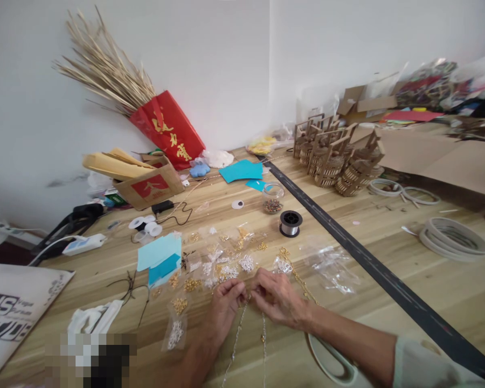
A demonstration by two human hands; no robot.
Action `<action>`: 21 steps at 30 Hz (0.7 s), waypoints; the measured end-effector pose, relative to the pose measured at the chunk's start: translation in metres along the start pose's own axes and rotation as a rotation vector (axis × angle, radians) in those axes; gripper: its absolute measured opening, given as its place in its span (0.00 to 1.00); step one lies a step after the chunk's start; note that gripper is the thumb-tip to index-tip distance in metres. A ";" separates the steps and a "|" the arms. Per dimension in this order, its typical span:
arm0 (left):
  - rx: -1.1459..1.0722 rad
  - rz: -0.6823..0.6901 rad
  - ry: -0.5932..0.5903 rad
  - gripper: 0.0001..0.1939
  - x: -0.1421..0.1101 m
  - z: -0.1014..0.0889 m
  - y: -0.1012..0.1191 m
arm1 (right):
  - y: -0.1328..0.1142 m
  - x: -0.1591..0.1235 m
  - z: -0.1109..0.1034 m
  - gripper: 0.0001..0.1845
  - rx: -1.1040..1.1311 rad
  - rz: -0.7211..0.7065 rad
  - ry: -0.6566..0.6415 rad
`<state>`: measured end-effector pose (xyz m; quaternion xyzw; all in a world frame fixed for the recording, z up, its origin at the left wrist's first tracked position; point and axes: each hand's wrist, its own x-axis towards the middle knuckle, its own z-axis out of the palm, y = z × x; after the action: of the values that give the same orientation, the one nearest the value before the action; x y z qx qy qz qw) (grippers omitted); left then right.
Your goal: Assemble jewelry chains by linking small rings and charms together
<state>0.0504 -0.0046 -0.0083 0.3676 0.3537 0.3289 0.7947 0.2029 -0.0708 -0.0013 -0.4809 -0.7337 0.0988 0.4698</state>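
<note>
My left hand (227, 304) is closed in a pinch near the table's front middle. Thumb and forefinger grip one end of a thin silver chain (236, 340) with small charms. Close beside it, my right hand (278, 297) is pinched too, and another strand of chain (263, 338) hangs below its fingers. Anything smaller between the fingertips is too small to make out. Just beyond the hands lie clear bags of silver findings (227, 272) and gold findings (192, 284). A gold chain (299, 279) runs beside my right hand. Under my right forearm shows a pale looped handle (333, 364).
A wire spool (290, 223) and a bead jar (272, 203) stand beyond my hands. Blue cards (159, 252) lie left. A black strip (339, 237) crosses the wooden table. Small bamboo baskets (327, 167), coiled tubing (452, 238) and a red bag (173, 129) are farther off.
</note>
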 end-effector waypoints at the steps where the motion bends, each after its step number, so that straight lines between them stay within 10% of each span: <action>1: 0.007 0.002 0.000 0.14 0.000 0.000 0.000 | 0.000 0.000 0.000 0.06 -0.003 0.003 -0.003; 21: 0.270 0.090 -0.085 0.10 -0.002 -0.009 -0.004 | 0.005 -0.004 0.000 0.05 0.042 0.042 -0.027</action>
<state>0.0431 -0.0048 -0.0157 0.5001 0.3441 0.2978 0.7368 0.2064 -0.0711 -0.0064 -0.4848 -0.7275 0.1303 0.4678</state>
